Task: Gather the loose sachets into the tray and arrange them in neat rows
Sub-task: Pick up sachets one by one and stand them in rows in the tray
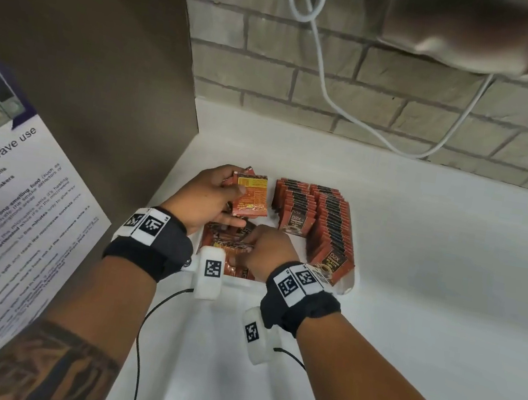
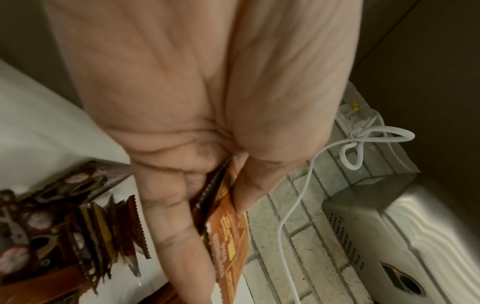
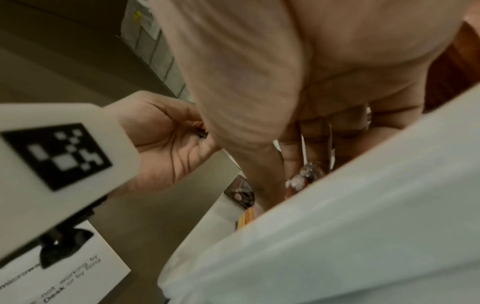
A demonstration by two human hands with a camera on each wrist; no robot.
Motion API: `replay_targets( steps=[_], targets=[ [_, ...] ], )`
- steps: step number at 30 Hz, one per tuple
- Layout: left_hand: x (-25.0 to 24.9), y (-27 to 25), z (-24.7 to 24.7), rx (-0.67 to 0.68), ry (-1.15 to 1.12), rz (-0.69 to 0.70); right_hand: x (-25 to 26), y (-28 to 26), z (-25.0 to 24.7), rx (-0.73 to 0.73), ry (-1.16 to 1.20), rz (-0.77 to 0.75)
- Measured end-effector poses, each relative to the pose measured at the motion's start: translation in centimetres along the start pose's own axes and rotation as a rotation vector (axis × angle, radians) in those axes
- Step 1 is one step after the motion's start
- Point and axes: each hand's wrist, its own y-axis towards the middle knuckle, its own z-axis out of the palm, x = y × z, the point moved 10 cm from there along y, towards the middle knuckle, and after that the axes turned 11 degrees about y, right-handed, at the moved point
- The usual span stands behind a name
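White counter tucked into a corner, brick wall (image 1: 391, 92) behind with a white cable (image 1: 321, 81) looping down it, a brown panel on the left carrying a microwave notice (image 1: 10, 213), and here we are right over the tray (image 1: 347, 286). Left hand (image 1: 202, 199) is up above the tray's far-left corner, thumb and fingers clamped on a small bunch of sachets (image 1: 251, 194), held flat-faced toward the head camera with the long axis running away from the body; the left wrist view shows the fingers (image 2: 176, 232) pressed along the orange packet (image 2: 228, 230) with at least one more edge tucked behind it. Right hand (image 1: 267, 246) is low, fingers curled down into the loose pile (image 1: 227, 242) in the tray's near-left part, pinching at a packet there, though exactly how many it has I cannot tell. Now outward: just to the right of both hands stand two neat rows (image 1: 316, 221), packets upright and overlapping, running from the far edge toward the near edge. That is the relation to watch, I'd say: the unsorted heap lies directly beneath the left hand's bunch and at the right hand's fingertips, so the right hand is the nearer picker, and a third row would probably go in parallel on the left.
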Motion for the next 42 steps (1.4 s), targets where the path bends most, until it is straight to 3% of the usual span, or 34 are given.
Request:
replay_targets(
  steps=[19,31,42],
  targets=[
    [0.8,-0.5,-2.2,-0.033,-0.041,-0.024,-1.5,0.9,-0.1,0.033,0.357,0.004],
    [0.9,-1.3,-2.4,-0.041,-0.032,-0.013,-0.2,1.3,1.0,0.082,0.065,-0.051],
    [1.6,-1.4,-2.6,-0.036,-0.02,-0.031,0.2,1.6,1.5,0.018,0.105,-0.071]
  ],
)
